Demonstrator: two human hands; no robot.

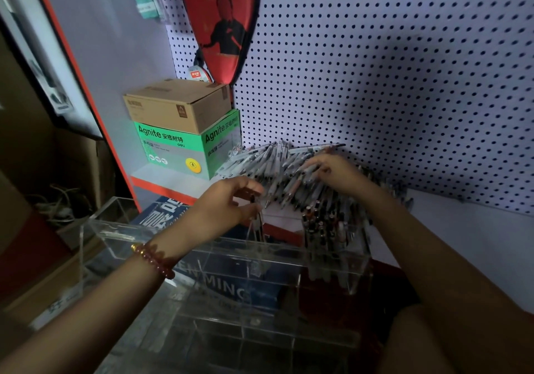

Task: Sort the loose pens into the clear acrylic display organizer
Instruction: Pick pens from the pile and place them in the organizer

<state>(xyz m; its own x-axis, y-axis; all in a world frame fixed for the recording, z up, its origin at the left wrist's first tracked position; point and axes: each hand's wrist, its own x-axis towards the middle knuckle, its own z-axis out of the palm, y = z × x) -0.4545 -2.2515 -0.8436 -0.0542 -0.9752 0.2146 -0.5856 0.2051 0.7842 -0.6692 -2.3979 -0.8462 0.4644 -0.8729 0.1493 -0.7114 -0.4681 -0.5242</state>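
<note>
A big heap of loose grey and white pens (284, 168) lies on the white shelf against the pegboard. In front of it stands the clear acrylic organizer (202, 258), tiered, with several compartments. Its upper right compartment holds a dense bunch of upright pens (326, 223). My left hand (228, 200), with a bead bracelet on the wrist, pinches a thin dark pen (258, 220) that hangs tip-down over a middle compartment. My right hand (332, 171) rests on top of the heap with fingers curled round a pen or two.
A brown cardboard box (176, 105) sits on a green Agnite box (185, 148) at the shelf's left end. A red paddle case (222, 24) hangs on the pegboard (404, 70). A blue box (231, 287) lies under the organizer. Cartons and cables crowd the left.
</note>
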